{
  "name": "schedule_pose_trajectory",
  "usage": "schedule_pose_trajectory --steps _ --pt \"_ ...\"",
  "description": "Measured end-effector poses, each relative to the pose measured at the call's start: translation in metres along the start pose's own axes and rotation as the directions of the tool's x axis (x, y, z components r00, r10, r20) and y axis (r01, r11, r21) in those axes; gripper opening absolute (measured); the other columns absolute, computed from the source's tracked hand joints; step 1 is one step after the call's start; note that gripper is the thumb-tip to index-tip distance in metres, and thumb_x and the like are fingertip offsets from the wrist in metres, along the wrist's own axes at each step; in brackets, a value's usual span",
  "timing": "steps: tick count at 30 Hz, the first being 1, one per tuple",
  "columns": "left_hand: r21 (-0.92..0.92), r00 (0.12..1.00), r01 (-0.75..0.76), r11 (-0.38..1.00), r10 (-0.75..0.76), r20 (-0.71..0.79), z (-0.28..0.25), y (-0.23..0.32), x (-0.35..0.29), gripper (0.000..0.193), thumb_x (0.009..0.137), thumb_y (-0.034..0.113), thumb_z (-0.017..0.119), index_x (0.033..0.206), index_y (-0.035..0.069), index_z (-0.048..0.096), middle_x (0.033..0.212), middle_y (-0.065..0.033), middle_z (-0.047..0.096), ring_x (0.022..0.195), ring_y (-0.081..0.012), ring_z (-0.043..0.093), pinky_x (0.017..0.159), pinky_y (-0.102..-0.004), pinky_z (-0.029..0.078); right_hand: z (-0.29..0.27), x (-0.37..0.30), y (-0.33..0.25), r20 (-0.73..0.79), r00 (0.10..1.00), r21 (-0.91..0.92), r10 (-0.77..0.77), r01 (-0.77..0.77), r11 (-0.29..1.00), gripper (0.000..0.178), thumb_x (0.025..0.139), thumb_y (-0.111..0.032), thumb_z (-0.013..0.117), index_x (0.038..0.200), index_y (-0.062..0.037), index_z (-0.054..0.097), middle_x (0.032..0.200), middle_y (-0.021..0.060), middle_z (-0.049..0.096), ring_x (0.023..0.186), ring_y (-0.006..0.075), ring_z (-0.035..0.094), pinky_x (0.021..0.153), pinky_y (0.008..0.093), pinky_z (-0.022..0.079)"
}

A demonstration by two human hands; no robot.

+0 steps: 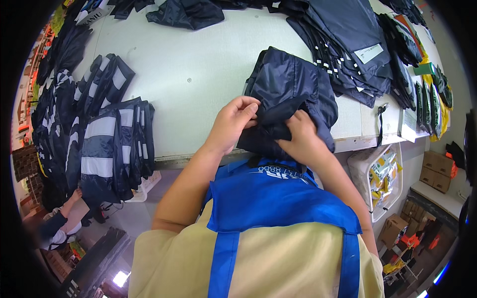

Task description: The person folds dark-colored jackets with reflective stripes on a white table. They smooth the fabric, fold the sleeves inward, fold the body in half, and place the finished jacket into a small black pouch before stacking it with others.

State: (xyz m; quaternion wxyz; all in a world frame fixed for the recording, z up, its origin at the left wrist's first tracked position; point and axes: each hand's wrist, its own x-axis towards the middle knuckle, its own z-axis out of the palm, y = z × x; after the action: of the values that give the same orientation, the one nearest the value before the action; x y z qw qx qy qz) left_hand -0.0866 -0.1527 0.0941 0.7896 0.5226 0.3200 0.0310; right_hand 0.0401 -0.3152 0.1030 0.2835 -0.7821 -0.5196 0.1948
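In front of me a dark navy garment (293,82) of thin, shiny fabric lies bunched at the near edge of the table, part of it hanging toward my blue apron. My left hand (234,121) pinches its left side between thumb and curled fingers. Farther right, my right hand (307,139) grips a fold of the same garment, its fingertips partly hidden in the cloth. Between the two hands a loose flap of fabric stands up. The garment's exact kind does not show.
Navy garments with pale grey bands (99,144) are stacked on the left. At the far right lies a pile of folded dark garments (343,30) with white tags. A white basket (365,184) of yellow-and-white packets stands below the table's right edge. Another person's arm (67,204) shows at lower left.
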Motion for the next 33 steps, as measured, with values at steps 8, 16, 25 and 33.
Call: schedule_pose_trajectory --steps 8,16,25,33 --pt "-0.084 0.993 0.116 0.99 -0.116 0.009 0.006 0.004 0.008 0.053 0.095 0.034 0.057 0.136 0.005 0.041 0.123 -0.0132 0.05 0.108 -0.0219 0.051 0.094 -0.0364 0.042 0.016 -0.016 -0.029 0.128 0.944 -0.461 -0.304 0.328 0.825 0.018 0.075 -0.009 0.054 0.092 -0.0043 0.057 0.077 0.0119 0.062 0.071 0.0266 0.061 0.071 0.0373 0.047" --pt "0.869 0.915 -0.352 0.348 0.326 0.239 0.019 -0.029 -0.02 0.059 0.079 0.052 0.068 0.127 0.018 0.06 0.135 -0.026 0.033 0.122 -0.044 0.035 0.103 -0.0491 0.032 0.005 -0.018 -0.022 0.638 0.728 0.421 -0.251 -0.058 0.905 0.026 0.087 -0.018 0.051 0.096 0.0033 0.063 0.097 0.0202 0.066 0.086 0.0349 0.065 0.077 0.0384 0.051" --pt "0.937 0.912 -0.328 0.118 0.298 0.282 0.012 -0.01 -0.04 0.045 0.081 0.044 0.067 0.115 0.015 0.066 0.14 -0.0216 0.034 0.126 -0.0412 0.035 0.102 -0.0501 0.031 0.007 0.033 0.048 -0.5 0.851 -0.507 0.16 -0.438 0.742 0.062 0.088 -0.043 0.058 0.137 -0.0074 0.043 0.142 0.0238 0.039 0.133 0.0451 0.03 0.104 0.063 0.024" --pt "0.983 0.73 -0.154 0.1 0.682 0.045 0.041 -0.059 0.054 0.049 0.092 0.029 0.052 0.135 0.007 0.045 0.145 -0.0253 0.031 0.13 -0.0452 0.033 0.107 -0.0501 0.028 0.053 -0.007 0.025 -0.314 0.934 -0.52 0.173 -0.321 0.791 0.066 0.088 -0.041 0.056 0.142 -0.0079 0.036 0.145 0.0256 0.033 0.138 0.0425 0.022 0.108 0.0616 0.015"
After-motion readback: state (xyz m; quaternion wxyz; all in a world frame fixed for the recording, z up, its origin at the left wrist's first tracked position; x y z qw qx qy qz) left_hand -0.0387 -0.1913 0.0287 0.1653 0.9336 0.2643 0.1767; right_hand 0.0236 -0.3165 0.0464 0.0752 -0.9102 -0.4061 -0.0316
